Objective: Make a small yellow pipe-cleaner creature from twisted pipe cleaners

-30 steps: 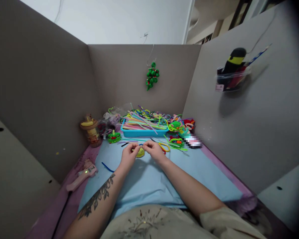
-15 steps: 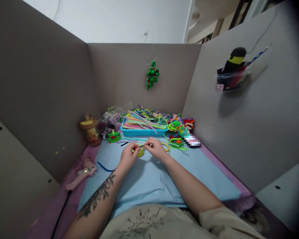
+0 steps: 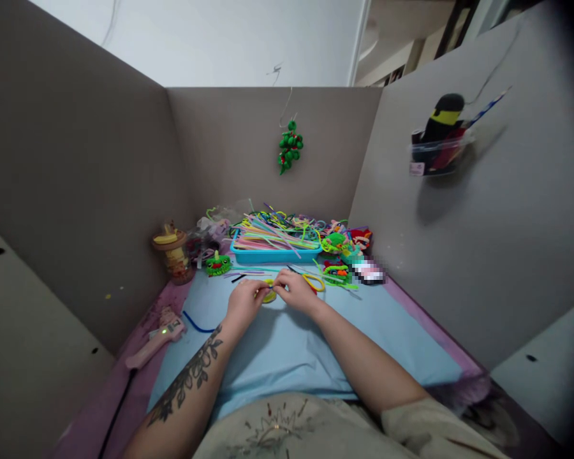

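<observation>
My left hand (image 3: 245,301) and my right hand (image 3: 294,291) meet over the blue cloth (image 3: 287,344), fingertips pinched close together. A short bit of blue pipe cleaner (image 3: 270,287) shows between them, mostly hidden by the fingers. Just beneath the fingertips lies a yellow rounded thing (image 3: 270,298), partly covered. A yellow loop (image 3: 318,282), perhaps a scissors handle, sits behind my right hand. On the left, a bent blue pipe cleaner (image 3: 195,323) runs to my left forearm; whether it joins the piece in my fingers is hidden.
A blue tray (image 3: 277,256) full of pipe cleaners stands at the back. Green figures (image 3: 218,264) flank it, with a phone (image 3: 369,271) on the right. A pink glue gun (image 3: 157,341) and a lidded cup (image 3: 175,258) are leftward. Grey panels (image 3: 268,140) enclose three sides.
My fingertips have drawn closer together and slightly lower, so less of the blue pipe cleaner shows between them. The view has shifted a little.
</observation>
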A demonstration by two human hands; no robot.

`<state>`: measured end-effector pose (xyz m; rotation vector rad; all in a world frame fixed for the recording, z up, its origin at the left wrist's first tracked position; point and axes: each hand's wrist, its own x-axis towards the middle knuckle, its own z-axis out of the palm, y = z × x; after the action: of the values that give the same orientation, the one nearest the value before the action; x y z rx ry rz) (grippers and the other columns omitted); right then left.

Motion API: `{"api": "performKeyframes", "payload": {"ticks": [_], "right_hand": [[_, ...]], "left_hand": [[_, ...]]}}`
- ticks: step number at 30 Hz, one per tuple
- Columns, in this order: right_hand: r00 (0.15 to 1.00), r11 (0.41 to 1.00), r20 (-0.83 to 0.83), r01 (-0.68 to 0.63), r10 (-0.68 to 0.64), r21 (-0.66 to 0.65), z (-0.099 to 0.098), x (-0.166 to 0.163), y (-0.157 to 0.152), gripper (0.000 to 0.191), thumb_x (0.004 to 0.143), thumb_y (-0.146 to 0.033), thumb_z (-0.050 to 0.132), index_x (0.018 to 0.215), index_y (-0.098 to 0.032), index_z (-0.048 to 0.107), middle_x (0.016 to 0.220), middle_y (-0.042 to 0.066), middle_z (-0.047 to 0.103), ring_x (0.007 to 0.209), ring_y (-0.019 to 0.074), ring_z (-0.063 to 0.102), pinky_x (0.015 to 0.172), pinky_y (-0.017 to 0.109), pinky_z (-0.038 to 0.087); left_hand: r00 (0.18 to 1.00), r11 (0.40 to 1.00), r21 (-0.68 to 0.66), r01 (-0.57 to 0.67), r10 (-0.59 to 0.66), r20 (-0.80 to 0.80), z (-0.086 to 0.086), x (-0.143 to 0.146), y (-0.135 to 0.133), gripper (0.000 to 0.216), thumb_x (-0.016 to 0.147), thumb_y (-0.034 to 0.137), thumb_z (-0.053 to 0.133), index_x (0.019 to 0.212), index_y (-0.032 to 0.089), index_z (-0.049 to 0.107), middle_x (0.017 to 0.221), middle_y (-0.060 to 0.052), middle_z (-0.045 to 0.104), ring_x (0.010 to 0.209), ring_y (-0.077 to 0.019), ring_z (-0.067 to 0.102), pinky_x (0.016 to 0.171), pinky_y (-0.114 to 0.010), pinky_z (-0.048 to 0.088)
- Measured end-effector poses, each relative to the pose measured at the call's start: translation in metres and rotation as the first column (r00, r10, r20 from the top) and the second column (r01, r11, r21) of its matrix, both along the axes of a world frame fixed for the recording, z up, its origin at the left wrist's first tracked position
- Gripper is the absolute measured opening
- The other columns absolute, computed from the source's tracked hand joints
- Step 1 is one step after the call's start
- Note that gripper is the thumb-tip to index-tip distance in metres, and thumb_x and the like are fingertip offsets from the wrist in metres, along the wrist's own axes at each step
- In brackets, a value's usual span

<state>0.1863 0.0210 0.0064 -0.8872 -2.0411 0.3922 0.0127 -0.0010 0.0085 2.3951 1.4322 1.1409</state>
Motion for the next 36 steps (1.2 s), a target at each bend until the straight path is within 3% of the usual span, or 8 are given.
{"api": "performKeyframes", "payload": {"ticks": [7, 11, 14, 18, 29, 32, 36], "right_hand": [[0.994, 0.995, -0.098, 0.037, -0.046, -0.089, 0.000, -0.003, 0.001, 0.013, 0.072, -0.011, 0.056, 0.063, -0.017, 0.063, 0.067, 0.001, 0.056, 0.069, 0.0136, 0.052, 0.064, 0.025, 0.038], [0.983, 0.988, -0.177, 0.017, -0.044, -0.153, 0.004, -0.006, -0.002, 0.014, 0.072, -0.014, 0.056, 0.060, -0.017, 0.061, 0.067, 0.000, 0.056, 0.070, 0.0140, 0.053, 0.064, 0.025, 0.039], [0.971, 0.985, -0.231, 0.027, -0.067, -0.173, 0.002, -0.009, -0.004, 0.013, 0.072, -0.016, 0.056, 0.060, -0.017, 0.060, 0.067, 0.001, 0.056, 0.070, 0.0144, 0.053, 0.063, 0.025, 0.039], [0.945, 0.981, -0.298, 0.087, -0.137, -0.175, -0.004, -0.017, -0.006, 0.012, 0.073, -0.018, 0.054, 0.063, -0.018, 0.060, 0.067, 0.000, 0.053, 0.070, 0.0149, 0.051, 0.062, 0.025, 0.039], [0.827, 0.949, -0.488, 0.158, -0.278, -0.272, -0.017, -0.048, -0.015, 0.013, 0.074, -0.026, 0.052, 0.063, -0.019, 0.052, 0.066, 0.001, 0.051, 0.066, 0.0150, 0.048, 0.060, 0.026, 0.040], [0.835, 0.950, -0.485, 0.129, -0.259, -0.286, -0.019, -0.048, -0.013, 0.016, 0.075, -0.029, 0.054, 0.063, -0.018, 0.054, 0.066, 0.001, 0.052, 0.066, 0.0150, 0.048, 0.061, 0.026, 0.040], [0.874, 0.960, -0.456, 0.038, -0.167, -0.279, -0.018, -0.038, -0.008, 0.016, 0.075, -0.031, 0.057, 0.070, -0.017, 0.063, 0.072, 0.003, 0.058, 0.070, 0.0158, 0.053, 0.065, 0.027, 0.043]], "left_hand": [[0.998, 0.998, 0.027, -0.060, 0.059, 0.019, -0.003, 0.001, -0.002, 0.015, 0.078, 0.026, 0.058, 0.086, 0.023, 0.070, 0.080, -0.007, 0.070, 0.077, -0.0225, 0.058, 0.072, -0.033, 0.041], [0.978, 0.994, -0.099, -0.047, 0.065, 0.197, -0.006, 0.003, 0.000, 0.015, 0.075, 0.028, 0.059, 0.081, 0.021, 0.071, 0.077, -0.005, 0.070, 0.073, -0.0200, 0.058, 0.069, -0.031, 0.042], [0.921, 0.976, -0.215, 0.019, 0.067, 0.385, -0.006, 0.006, 0.001, 0.016, 0.074, 0.029, 0.057, 0.076, 0.018, 0.069, 0.072, -0.004, 0.068, 0.067, -0.0172, 0.058, 0.065, -0.028, 0.043], [0.860, 0.987, -0.160, -0.001, 0.083, 0.504, -0.004, 0.011, -0.001, 0.017, 0.074, 0.030, 0.057, 0.071, 0.017, 0.066, 0.073, -0.003, 0.066, 0.071, -0.0165, 0.057, 0.067, -0.026, 0.043], [0.903, 0.984, 0.032, -0.177, 0.150, 0.403, -0.001, 0.017, -0.010, 0.015, 0.079, 0.021, 0.048, 0.066, 0.018, 0.054, 0.071, -0.002, 0.055, 0.072, -0.0159, 0.051, 0.065, -0.026, 0.040], [0.928, 0.981, 0.056, -0.187, 0.158, 0.339, 0.000, 0.015, -0.008, 0.016, 0.080, 0.020, 0.046, 0.065, 0.019, 0.051, 0.070, -0.002, 0.053, 0.073, -0.0165, 0.050, 0.068, -0.028, 0.039], [0.920, 0.989, -0.026, -0.144, 0.144, 0.364, -0.002, 0.011, 0.000, 0.016, 0.078, 0.022, 0.046, 0.063, 0.018, 0.051, 0.067, -0.001, 0.053, 0.070, -0.0160, 0.050, 0.064, -0.026, 0.038]]}}
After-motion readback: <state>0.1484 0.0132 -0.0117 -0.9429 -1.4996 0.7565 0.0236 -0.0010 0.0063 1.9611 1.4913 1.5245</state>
